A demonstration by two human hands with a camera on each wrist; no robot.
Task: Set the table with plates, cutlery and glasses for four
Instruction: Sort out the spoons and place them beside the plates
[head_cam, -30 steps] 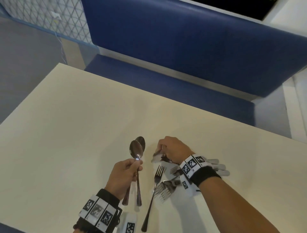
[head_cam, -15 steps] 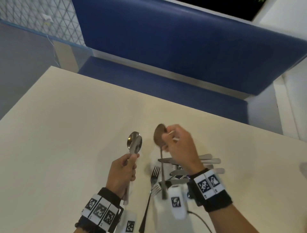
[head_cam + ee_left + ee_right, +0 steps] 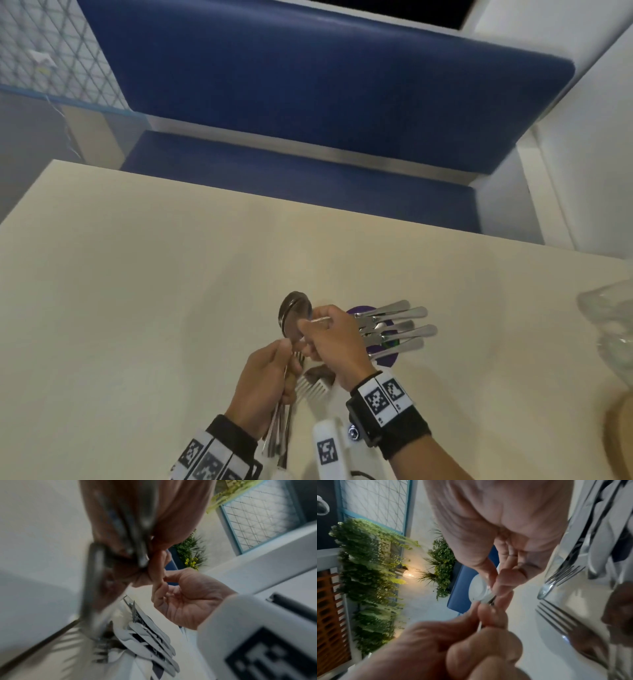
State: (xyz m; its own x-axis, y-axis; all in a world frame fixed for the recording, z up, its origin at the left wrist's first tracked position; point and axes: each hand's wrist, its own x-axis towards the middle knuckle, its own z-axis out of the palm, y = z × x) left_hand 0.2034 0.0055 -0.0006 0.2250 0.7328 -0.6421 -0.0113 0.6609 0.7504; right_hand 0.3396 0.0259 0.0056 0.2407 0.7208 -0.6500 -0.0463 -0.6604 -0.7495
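Above table [image 3: 144, 308] – spoons [image 3: 294, 317] upright, left hand [image 3: 263, 387] gripping handles, right hand [image 3: 334, 346] pinching one

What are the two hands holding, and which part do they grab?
The left hand grips shiny metal spoons by their handles. The right hand pinches one spoon of the bunch at its neck, just below the bowl.

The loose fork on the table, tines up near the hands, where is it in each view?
Head: fork, low centre, tines between the two wrists.
Left wrist: blurred tines at lower left.
Right wrist: right side, tines pointing up-left.
Shared landmark: the pile of cutlery handles beside it, seen in all three views.
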